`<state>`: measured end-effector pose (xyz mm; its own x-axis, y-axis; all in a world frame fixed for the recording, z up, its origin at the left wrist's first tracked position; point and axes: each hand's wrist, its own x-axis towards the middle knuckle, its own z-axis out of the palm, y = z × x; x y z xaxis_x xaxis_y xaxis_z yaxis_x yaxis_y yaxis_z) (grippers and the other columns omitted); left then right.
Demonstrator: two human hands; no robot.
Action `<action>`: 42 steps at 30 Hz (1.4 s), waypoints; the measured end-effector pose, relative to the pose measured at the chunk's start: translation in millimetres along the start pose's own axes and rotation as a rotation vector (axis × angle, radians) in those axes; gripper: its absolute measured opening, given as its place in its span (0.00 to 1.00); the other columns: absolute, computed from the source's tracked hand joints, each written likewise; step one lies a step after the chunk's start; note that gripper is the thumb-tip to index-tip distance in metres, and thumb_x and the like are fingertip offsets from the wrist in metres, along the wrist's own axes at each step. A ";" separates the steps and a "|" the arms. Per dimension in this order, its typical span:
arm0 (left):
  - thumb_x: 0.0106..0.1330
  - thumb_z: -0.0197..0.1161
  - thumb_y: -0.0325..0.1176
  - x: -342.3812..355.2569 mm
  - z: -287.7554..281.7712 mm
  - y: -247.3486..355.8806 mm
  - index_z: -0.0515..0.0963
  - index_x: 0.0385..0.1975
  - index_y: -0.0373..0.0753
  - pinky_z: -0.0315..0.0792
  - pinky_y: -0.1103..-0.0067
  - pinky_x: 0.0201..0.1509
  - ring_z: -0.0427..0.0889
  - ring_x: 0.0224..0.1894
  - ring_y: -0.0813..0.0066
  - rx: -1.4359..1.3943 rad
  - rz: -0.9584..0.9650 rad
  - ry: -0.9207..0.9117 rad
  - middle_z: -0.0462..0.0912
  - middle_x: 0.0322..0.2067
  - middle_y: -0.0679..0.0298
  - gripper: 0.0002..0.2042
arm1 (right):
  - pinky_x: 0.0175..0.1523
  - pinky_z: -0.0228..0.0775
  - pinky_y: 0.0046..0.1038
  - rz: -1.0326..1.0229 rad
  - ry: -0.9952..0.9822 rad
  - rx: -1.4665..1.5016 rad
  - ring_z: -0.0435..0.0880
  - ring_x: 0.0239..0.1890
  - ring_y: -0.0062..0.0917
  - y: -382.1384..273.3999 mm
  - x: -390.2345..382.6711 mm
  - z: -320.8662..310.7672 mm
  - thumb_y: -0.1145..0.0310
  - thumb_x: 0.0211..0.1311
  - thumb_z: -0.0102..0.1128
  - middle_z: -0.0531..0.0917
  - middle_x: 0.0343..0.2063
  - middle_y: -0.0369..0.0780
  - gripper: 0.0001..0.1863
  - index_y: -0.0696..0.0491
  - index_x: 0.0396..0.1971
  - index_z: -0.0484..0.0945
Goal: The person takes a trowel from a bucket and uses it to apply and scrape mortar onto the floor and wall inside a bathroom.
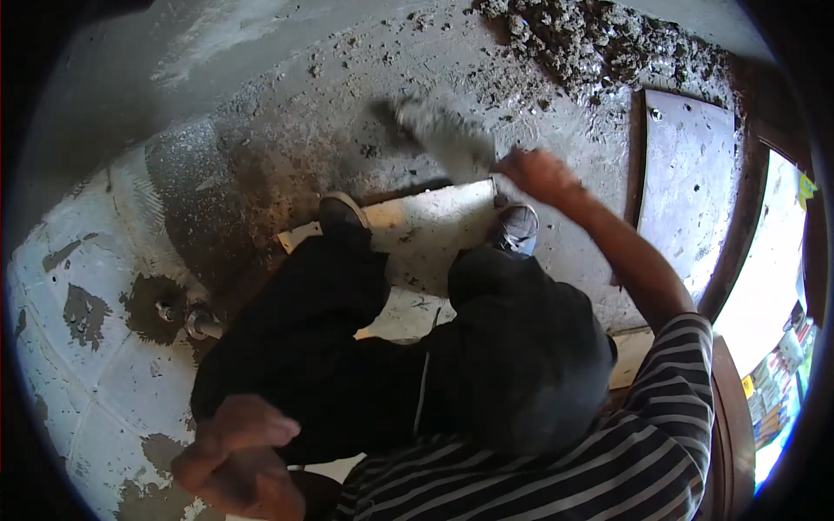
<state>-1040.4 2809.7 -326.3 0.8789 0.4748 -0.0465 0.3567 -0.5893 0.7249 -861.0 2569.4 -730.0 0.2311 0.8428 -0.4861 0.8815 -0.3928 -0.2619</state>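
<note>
My right hand (540, 176) is closed around the handle end of a trowel, its arm stretched forward and to the right. The trowel blade (460, 149) is smeared by motion and points to the upper left. Grey wet mortar (417, 115) shows at its far end, blurred too. Beneath it lies the rough floor (347, 113), spattered with mortar crumbs. At the lower left, my left hand (239, 456) hovers beside my thigh, slightly blurred. Its fingers are loosely bent and apart, with nothing visible in them.
A heap of mortar (599, 48) lies at the far right. Near it rests a pale rectangular slab (686, 182). My shoes stand by a whitish board (434, 217). A metal pipe fitting (201, 324) sticks out at the patchy left wall (113, 347). A bright doorway (751, 286) opens at right.
</note>
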 end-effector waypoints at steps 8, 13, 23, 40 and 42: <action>0.63 0.54 0.32 31.4 2.4 -33.6 0.58 0.58 0.32 0.70 0.78 0.28 0.73 0.24 0.70 -0.115 0.289 -0.370 0.76 0.31 0.56 0.24 | 0.27 0.75 0.38 0.559 0.248 0.329 0.83 0.24 0.38 112.6 -51.1 -41.5 0.55 0.66 0.51 0.82 0.25 0.48 0.17 0.54 0.39 0.78; 0.63 0.58 0.34 50.0 7.7 -33.6 0.66 0.50 0.33 0.72 0.75 0.30 0.75 0.26 0.71 -0.171 0.259 -0.509 0.77 0.33 0.56 0.18 | 0.21 0.72 0.28 0.301 0.180 -0.181 0.78 0.19 0.27 7.5 -72.1 -22.8 0.71 0.63 0.51 0.77 0.31 0.40 0.20 0.43 0.55 0.73; 0.60 0.60 0.25 74.6 16.6 -44.9 0.74 0.40 0.27 0.69 0.77 0.26 0.78 0.27 0.67 -0.229 0.426 -0.539 0.80 0.30 0.54 0.11 | 0.31 0.77 0.39 0.495 -0.016 0.339 0.85 0.27 0.38 -38.8 -17.5 -47.2 0.46 0.67 0.46 0.82 0.23 0.47 0.20 0.47 0.45 0.72; 0.63 0.59 0.27 68.1 16.0 -44.7 0.74 0.38 0.29 0.70 0.79 0.23 0.77 0.25 0.68 -0.316 0.425 -0.529 0.78 0.29 0.56 0.08 | 0.44 0.76 0.44 0.505 -0.200 0.593 0.85 0.35 0.44 -59.8 -5.2 -66.1 0.41 0.68 0.38 0.83 0.31 0.49 0.26 0.48 0.46 0.71; 0.63 0.59 0.27 65.7 17.2 -44.0 0.74 0.37 0.29 0.70 0.79 0.23 0.77 0.25 0.68 -0.332 0.427 -0.535 0.78 0.28 0.56 0.08 | 0.47 0.75 0.45 0.429 -0.047 0.092 0.84 0.36 0.43 -30.2 1.7 -57.3 0.39 0.67 0.37 0.83 0.30 0.49 0.27 0.48 0.45 0.72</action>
<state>-992.9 2855.5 -373.0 0.9832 -0.1818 0.0193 -0.0888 -0.3828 0.9195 -863.7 2603.8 -675.2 0.5476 0.5793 -0.6037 0.6688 -0.7367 -0.1002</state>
